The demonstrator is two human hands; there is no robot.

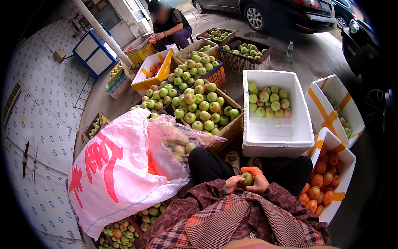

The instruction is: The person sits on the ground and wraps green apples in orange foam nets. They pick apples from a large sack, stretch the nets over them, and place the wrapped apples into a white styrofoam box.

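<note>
A green apple point(248, 179) is held in front of my lap between both hands. The fingers of my left hand point(234, 184) close on its left side. My right hand point(260, 183) grips it from the right, together with an orange foam net sleeve point(251, 169) over the apple's far end. How far the sleeve covers the apple is partly hidden by my fingers. Just beyond my knees stands a white foam box point(278, 147) with green and blushed apples in its far part. At my right, another foam box point(347, 165) holds apples in orange net sleeves.
A large white sack point(112, 174) with a clear liner leans at my left. Ahead stand crates heaped with apples point(203, 108). A taped foam box point(317, 97) is at the far right. Another person point(170, 25) sits at the back; a bottle point(290, 50) and a car point(273, 12) are beyond.
</note>
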